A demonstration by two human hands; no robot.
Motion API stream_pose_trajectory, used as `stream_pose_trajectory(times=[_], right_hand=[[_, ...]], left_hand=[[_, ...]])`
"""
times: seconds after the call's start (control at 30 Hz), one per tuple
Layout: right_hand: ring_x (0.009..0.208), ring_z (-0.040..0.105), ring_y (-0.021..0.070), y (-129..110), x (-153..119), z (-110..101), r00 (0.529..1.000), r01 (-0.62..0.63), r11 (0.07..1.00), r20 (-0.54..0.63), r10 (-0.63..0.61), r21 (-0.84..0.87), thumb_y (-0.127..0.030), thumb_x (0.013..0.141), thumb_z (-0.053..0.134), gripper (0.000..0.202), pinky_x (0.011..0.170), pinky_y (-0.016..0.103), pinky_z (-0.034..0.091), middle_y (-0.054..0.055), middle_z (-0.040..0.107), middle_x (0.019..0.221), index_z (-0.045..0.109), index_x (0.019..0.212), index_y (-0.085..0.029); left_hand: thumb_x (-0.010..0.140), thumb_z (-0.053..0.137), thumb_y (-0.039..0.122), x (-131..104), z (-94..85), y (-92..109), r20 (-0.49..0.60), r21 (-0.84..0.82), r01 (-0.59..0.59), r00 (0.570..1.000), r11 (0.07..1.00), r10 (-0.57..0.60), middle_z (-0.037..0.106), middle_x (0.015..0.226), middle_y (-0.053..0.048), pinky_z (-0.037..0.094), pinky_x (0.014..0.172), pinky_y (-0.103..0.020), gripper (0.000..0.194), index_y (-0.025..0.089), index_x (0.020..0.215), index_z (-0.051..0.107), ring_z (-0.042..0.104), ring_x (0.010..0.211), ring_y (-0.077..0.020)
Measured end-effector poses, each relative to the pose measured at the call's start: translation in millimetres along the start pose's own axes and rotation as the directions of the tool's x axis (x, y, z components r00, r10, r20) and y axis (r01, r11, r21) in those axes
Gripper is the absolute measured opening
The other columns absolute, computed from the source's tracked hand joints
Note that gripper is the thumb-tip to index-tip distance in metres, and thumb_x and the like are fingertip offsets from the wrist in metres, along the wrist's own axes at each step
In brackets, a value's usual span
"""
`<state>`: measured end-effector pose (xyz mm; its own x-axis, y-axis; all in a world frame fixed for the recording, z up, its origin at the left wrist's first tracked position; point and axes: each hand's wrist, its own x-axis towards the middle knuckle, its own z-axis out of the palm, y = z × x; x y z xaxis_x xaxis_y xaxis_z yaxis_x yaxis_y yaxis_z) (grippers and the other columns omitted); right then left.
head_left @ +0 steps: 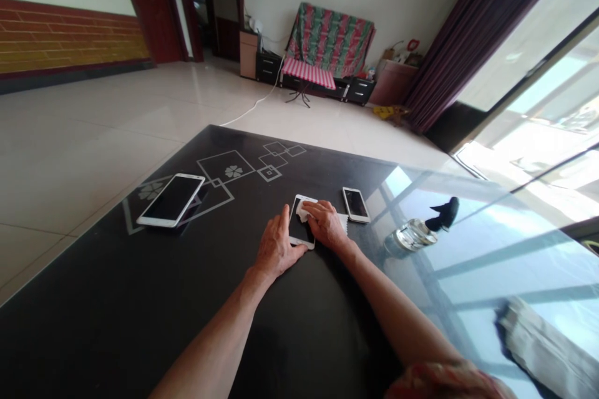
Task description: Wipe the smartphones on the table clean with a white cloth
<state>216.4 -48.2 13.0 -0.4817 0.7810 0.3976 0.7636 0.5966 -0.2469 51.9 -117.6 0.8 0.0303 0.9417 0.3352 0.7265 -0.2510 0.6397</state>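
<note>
A white smartphone (pixel 300 232) with a dark screen lies face up on the black glossy table. Along its left side and lower edge, my left hand (pixel 275 244) steadies it, fingers straight and thumb at the bottom corner. My right hand (pixel 327 224) presses a bunched white tissue or cloth (pixel 303 212) on the upper part of the screen. Part of the screen is hidden under those fingers. A second white phone (pixel 356 204) lies just right of my right hand, with a white piece with a jagged edge (pixel 344 222) between them.
At the left of the table (pixel 140 312) lies a large white tablet (pixel 172 201). A clear spray bottle with a black nozzle (pixel 414 235) is at the right. Grey folded fabric (pixel 545 343) lies at the lower right. A striped small table (pixel 309 72) stands across the room.
</note>
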Motion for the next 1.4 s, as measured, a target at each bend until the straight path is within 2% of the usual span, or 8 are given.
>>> stream_pose_trajectory(times=[0.1,0.2,0.4,0.57,0.83,1.0,1.2,1.4], right_hand=[[0.103,0.054,0.0228,3.4,22.9,9.2,0.998,-0.054,0.998,-0.018,0.054,-0.018,-0.015,0.086,0.046,0.034,0.096,0.039,0.042,0.001,0.064,0.123,0.069,0.110,-0.023],[0.102,0.054,0.0230,-6.9,27.4,11.7,0.997,-0.073,0.997,-0.017,0.073,-0.017,-0.015,0.085,0.047,0.034,0.095,0.039,0.042,0.001,0.064,0.124,0.069,0.110,-0.024],[0.107,0.052,0.0228,-33.1,-13.5,-4.9,0.998,0.038,0.997,0.042,-0.041,0.074,-0.012,0.079,0.049,0.042,0.094,0.039,0.042,0.000,0.062,0.126,0.067,0.114,-0.026],[0.106,0.054,0.0210,-30.8,-33.3,-14.6,0.988,0.129,0.975,0.058,-0.142,0.180,-0.010,0.079,0.047,0.042,0.096,0.039,0.043,0.001,0.063,0.125,0.067,0.114,-0.023],[0.102,0.057,0.0213,9.7,16.3,7.4,0.996,0.084,0.992,-0.034,-0.081,0.092,-0.013,0.085,0.047,0.034,0.096,0.039,0.043,0.003,0.066,0.120,0.069,0.109,-0.022],[0.102,0.057,0.0218,17.4,32.2,17.6,0.998,0.004,0.999,-0.068,0.000,0.051,-0.013,0.085,0.048,0.033,0.096,0.039,0.043,0.002,0.065,0.122,0.070,0.108,-0.023],[0.106,0.055,0.0230,4.2,7.8,5.8,0.995,0.101,0.991,-0.011,-0.100,0.086,-0.014,0.085,0.048,0.036,0.097,0.041,0.042,0.003,0.062,0.127,0.066,0.115,-0.022],[0.106,0.054,0.0227,-22.4,-26.4,-15.6,0.979,0.185,0.962,0.045,-0.198,0.199,-0.010,0.080,0.048,0.043,0.095,0.042,0.043,0.004,0.062,0.127,0.064,0.118,-0.021]], left_hand=[[0.063,0.077,0.030,0.0,-0.6,1.0,-0.001,0.006,0.010,1.000,1.000,-0.010,0.058,0.112,-0.011,0.046,0.093,-0.041,0.102,0.017,0.147,0.020,0.054,0.107,-0.0294],[0.062,0.078,0.032,0.1,-0.1,0.3,-0.004,0.014,0.020,1.000,1.000,-0.020,0.058,0.111,-0.011,0.047,0.092,-0.041,0.103,0.015,0.146,0.020,0.054,0.105,-0.0291],[0.065,0.074,0.030,1.1,1.4,-2.6,-0.041,0.001,-0.002,0.999,1.000,0.002,0.059,0.104,-0.010,0.047,0.091,-0.039,0.098,0.014,0.145,0.021,0.056,0.101,-0.0279],[0.064,0.074,0.030,1.0,0.1,-2.2,-0.050,-0.007,0.005,0.999,1.000,-0.005,0.059,0.098,-0.007,0.049,0.086,-0.038,0.097,0.014,0.145,0.022,0.057,0.094,-0.0258],[0.058,0.082,0.035,1.0,1.1,-2.5,-0.045,-0.013,0.010,0.999,1.000,-0.010,0.060,0.099,-0.008,0.049,0.084,-0.039,0.107,0.013,0.144,0.023,0.057,0.094,-0.0267],[0.060,0.082,0.034,1.1,-0.4,-0.7,-0.028,-0.013,0.024,0.999,1.000,-0.025,0.061,0.099,-0.008,0.048,0.086,-0.040,0.106,0.012,0.145,0.022,0.056,0.095,-0.0266],[0.062,0.079,0.025,0.7,0.2,-5.0,-0.037,-0.038,-0.001,0.999,0.999,-0.001,0.060,0.098,-0.006,0.049,0.085,-0.039,0.100,0.014,0.145,0.023,0.056,0.093,-0.0250],[0.064,0.074,0.023,1.7,3.4,-9.6,-0.062,-0.055,-0.027,0.998,0.998,0.023,0.059,0.095,-0.006,0.049,0.086,-0.039,0.094,0.013,0.144,0.025,0.057,0.091,-0.0241]])
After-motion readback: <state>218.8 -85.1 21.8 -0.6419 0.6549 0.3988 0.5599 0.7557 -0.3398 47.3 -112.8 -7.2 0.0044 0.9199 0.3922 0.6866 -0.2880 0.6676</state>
